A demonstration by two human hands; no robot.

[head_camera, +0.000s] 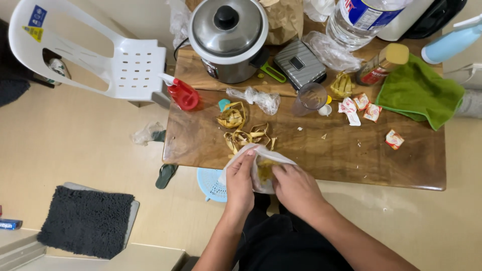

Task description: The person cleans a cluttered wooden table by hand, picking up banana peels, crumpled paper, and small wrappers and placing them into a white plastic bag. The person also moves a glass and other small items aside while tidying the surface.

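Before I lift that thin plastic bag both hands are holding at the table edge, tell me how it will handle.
The plastic bag looks floppy: it drapes and creases between the left hand and right hand. It is probably light, holding only some yellowish scraps like the peels on the table. The film may be slippery, so pinch it at the rim.

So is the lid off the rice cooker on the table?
No, the steel lid with its black knob sits closed on the rice cooker at the far side of the table.
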